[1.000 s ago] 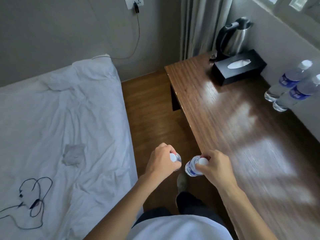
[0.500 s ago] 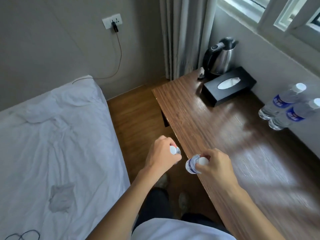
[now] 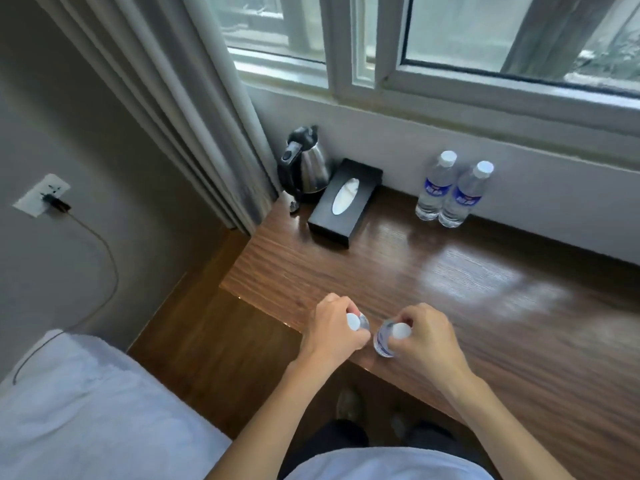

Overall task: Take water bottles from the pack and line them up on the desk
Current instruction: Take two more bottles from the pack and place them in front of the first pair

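A: What do we hold?
B: Our left hand (image 3: 332, 332) grips a clear white-capped water bottle (image 3: 356, 322); our right hand (image 3: 424, 336) another, blue-labelled (image 3: 386, 337), at the brown wooden desk's (image 3: 485, 289) near edge, possibly touching it.
A: Others?
B: Two upright bottles (image 3: 450, 188) touch by the wall.

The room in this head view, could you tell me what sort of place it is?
Probably a hotel room: a bed stands beside a wooden desk under a window, with an electric kettle, a black tissue box and bottled water on it.
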Demonstrator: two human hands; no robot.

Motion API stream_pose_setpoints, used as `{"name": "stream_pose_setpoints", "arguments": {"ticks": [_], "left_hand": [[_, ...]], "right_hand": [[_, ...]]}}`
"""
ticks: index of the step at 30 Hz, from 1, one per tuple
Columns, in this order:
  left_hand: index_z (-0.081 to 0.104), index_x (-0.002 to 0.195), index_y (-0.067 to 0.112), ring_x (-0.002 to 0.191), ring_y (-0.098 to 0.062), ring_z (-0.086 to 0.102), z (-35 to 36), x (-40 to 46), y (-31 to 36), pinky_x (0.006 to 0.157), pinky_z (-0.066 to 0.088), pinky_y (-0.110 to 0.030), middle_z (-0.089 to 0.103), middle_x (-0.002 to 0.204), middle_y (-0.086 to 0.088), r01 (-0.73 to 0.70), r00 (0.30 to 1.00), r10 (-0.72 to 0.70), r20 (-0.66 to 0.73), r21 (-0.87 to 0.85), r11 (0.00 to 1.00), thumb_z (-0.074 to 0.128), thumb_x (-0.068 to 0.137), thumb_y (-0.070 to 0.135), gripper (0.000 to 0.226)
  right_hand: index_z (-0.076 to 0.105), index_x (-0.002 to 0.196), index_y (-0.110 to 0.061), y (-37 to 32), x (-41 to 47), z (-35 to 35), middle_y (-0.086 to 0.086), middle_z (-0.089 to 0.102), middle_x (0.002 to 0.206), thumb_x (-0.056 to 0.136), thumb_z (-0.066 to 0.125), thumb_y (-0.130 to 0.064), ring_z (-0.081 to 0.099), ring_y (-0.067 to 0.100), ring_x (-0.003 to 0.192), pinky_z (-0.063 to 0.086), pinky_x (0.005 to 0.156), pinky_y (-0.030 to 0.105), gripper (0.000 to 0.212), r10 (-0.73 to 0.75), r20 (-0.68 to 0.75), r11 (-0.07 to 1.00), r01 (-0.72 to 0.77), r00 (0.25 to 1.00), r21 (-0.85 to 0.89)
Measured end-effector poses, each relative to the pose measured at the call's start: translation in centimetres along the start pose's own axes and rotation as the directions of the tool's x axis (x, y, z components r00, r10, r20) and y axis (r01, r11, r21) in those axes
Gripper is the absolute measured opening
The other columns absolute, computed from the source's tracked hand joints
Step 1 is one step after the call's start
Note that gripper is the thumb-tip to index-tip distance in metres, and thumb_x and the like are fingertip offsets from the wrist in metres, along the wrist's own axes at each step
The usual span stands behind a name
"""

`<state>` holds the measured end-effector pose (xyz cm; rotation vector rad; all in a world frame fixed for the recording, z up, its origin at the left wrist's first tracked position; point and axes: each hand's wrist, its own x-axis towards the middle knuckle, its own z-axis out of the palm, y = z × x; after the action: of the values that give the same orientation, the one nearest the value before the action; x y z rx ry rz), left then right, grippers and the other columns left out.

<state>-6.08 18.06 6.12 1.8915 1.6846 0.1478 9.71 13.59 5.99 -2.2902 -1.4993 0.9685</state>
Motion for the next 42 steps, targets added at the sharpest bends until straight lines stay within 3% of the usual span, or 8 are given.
{"name": "stream_pose_setpoints", "arguments": {"ticks": [6,14,23,29,31,35,39,42], "left_hand": [[0.064,0.085,0.024,0.086,-0.012,0.058,0.3,3.5,1.4,0.067,0.049,-0.025,0.058,0.098,0.006,-0.195,0.973,0.186,0.136,0.056,0.979,0.078,0.074,0.032,0.020],[0.063,0.078,0.025,0.085,-0.015,0.059,1.9,5.1,2.7,0.070,0.049,-0.029,0.058,0.094,0.010,-0.249,0.940,0.237,0.244,0.020,0.968,0.074,0.067,0.025,0.015],[0.063,0.096,0.023,0.087,-0.011,0.056,2.4,5.3,2.3,0.060,0.036,-0.017,0.054,0.104,0.008,-0.352,0.922,0.336,0.190,0.056,0.934,0.069,0.080,0.025,0.018],[0.063,0.111,0.022,0.103,-0.011,0.046,4.7,5.4,0.0,0.077,0.050,-0.027,0.053,0.110,0.007,-0.465,0.882,0.467,0.057,-0.057,0.884,0.070,0.082,0.023,0.030],[0.059,0.121,0.023,0.108,-0.009,0.043,5.3,5.3,-0.9,0.082,0.043,-0.021,0.050,0.116,0.008,-0.474,0.877,0.480,0.031,-0.112,0.873,0.077,0.080,0.026,0.045],[0.046,0.138,0.022,0.119,-0.004,0.037,6.0,5.1,-2.5,0.096,0.035,-0.015,0.044,0.129,0.011,-0.372,0.917,0.398,0.040,-0.283,0.884,0.088,0.070,0.029,0.080],[0.028,0.151,0.023,0.137,-0.013,0.041,7.5,5.2,-4.3,0.112,0.037,-0.032,0.044,0.148,0.005,-0.113,0.946,0.237,0.221,-0.460,0.881,0.090,0.069,0.023,0.103],[0.025,0.154,0.020,0.139,-0.012,0.040,8.8,5.2,-5.3,0.107,0.034,-0.022,0.042,0.152,0.006,-0.066,0.933,0.219,0.286,-0.461,0.885,0.088,0.072,0.016,0.103]], "right_hand": [[0.063,0.079,-0.023,-0.4,0.5,0.1,-0.007,0.052,0.087,0.075,0.075,-0.029,0.049,0.008,0.068,0.035,0.051,0.015,0.015,0.167,-0.113,0.981,-0.153,0.979,0.120],[0.065,0.085,-0.017,0.8,0.7,0.3,-0.003,0.055,0.095,0.072,0.069,-0.023,0.055,0.016,0.084,0.049,0.063,0.030,0.015,0.282,-0.139,0.948,-0.254,0.949,0.190],[0.063,0.089,-0.021,1.5,0.8,1.7,-0.003,0.057,0.097,0.077,0.069,-0.028,0.060,0.017,0.080,0.057,0.071,0.035,0.015,0.223,-0.231,0.971,-0.195,0.947,0.138],[0.059,0.104,-0.020,2.2,0.0,2.7,-0.003,0.050,0.104,0.084,0.067,-0.035,0.058,0.017,0.075,0.046,0.061,0.025,0.025,0.139,-0.315,0.990,-0.128,0.939,0.057],[0.056,0.111,-0.021,2.6,-0.1,3.3,-0.004,0.047,0.109,0.082,0.070,-0.039,0.061,0.019,0.077,0.048,0.061,0.026,0.036,0.121,-0.338,0.992,-0.106,0.933,0.064],[0.046,0.127,-0.025,3.8,-1.0,4.6,-0.004,0.041,0.122,0.074,0.076,-0.050,0.063,0.016,0.086,0.044,0.064,0.020,0.066,0.215,-0.372,0.971,-0.159,0.903,0.176],[0.046,0.131,-0.025,5.1,-2.1,6.1,-0.003,0.043,0.127,0.070,0.077,-0.052,0.064,0.021,0.099,0.050,0.075,0.032,0.074,0.338,-0.351,0.934,-0.265,0.873,0.239],[0.047,0.133,-0.024,6.0,-1.9,7.6,-0.004,0.045,0.129,0.069,0.081,-0.046,0.058,0.015,0.110,0.048,0.083,0.028,0.076,0.376,-0.251,0.890,-0.273,0.892,0.364]]}}
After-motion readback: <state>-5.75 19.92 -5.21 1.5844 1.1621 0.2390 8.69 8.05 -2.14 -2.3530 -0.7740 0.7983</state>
